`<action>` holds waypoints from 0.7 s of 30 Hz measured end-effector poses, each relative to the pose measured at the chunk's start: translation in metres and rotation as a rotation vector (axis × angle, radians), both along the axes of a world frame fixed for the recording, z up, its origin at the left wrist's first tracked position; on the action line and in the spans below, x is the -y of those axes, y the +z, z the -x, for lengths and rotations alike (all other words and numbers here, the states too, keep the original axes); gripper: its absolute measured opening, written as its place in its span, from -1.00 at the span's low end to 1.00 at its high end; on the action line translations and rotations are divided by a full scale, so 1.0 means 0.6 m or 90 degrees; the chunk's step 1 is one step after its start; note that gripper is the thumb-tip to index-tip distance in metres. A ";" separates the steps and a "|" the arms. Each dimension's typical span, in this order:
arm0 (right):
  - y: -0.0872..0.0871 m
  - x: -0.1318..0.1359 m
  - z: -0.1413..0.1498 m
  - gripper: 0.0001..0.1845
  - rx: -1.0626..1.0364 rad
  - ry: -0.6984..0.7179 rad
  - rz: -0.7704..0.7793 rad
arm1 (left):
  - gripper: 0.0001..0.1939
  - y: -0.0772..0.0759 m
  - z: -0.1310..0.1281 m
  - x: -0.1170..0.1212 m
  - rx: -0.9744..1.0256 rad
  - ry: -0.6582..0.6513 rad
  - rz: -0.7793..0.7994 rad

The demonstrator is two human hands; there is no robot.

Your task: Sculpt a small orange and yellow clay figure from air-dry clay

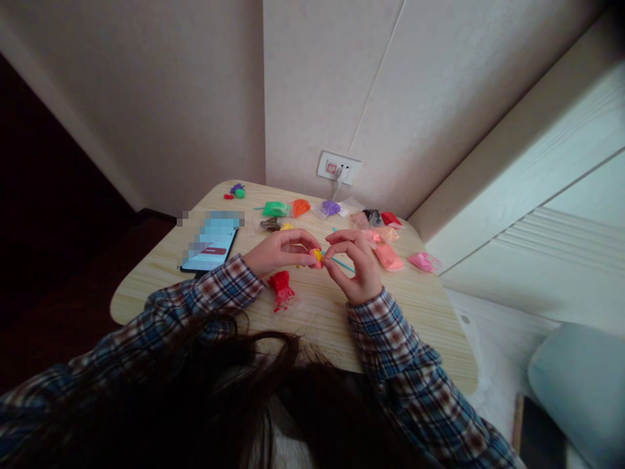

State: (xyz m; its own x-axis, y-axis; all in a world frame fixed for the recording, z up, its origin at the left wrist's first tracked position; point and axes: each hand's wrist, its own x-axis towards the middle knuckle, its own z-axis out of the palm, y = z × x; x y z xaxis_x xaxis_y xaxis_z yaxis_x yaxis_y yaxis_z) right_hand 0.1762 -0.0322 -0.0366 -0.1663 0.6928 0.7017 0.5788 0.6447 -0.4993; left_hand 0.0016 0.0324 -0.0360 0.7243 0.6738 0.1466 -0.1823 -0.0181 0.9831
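Note:
Over the middle of the table, my left hand (283, 252) pinches a small yellow and pink modelling clay piece (319, 255) between thumb and fingers. At the right side of that piece is my right hand (355, 264), with its thumb and a fingertip pressed together. Whatever lies between those right fingertips is too small to make out. A thin blue stick (344, 262) lies on the table behind the hands. Below my left hand sits a crumpled bag of red clay (281, 290).
Several bags of clay, such as a green bag (276, 209), a purple bag (331, 208) and a coral bag (389, 257), lie along the back and right of the table (415, 312). A phone (212, 242) stands at left. Small clay shapes (239, 192) sit at the far left corner.

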 end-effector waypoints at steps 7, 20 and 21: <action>-0.001 0.000 -0.001 -0.98 0.013 -0.008 0.000 | -0.73 0.000 0.000 0.000 0.006 -0.004 0.008; -0.001 0.000 -0.001 -0.95 0.014 -0.002 0.000 | -0.74 -0.002 0.001 -0.001 0.020 -0.013 0.013; -0.001 0.000 -0.001 -0.94 0.008 -0.001 0.001 | -0.73 -0.003 0.000 -0.001 0.019 -0.013 0.013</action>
State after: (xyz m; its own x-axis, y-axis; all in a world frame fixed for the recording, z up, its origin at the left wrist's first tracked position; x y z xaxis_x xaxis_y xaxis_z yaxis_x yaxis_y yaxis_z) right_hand 0.1767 -0.0323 -0.0373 -0.1749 0.6944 0.6980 0.5862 0.6430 -0.4929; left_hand 0.0014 0.0333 -0.0377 0.7333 0.6622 0.1540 -0.2110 0.0064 0.9775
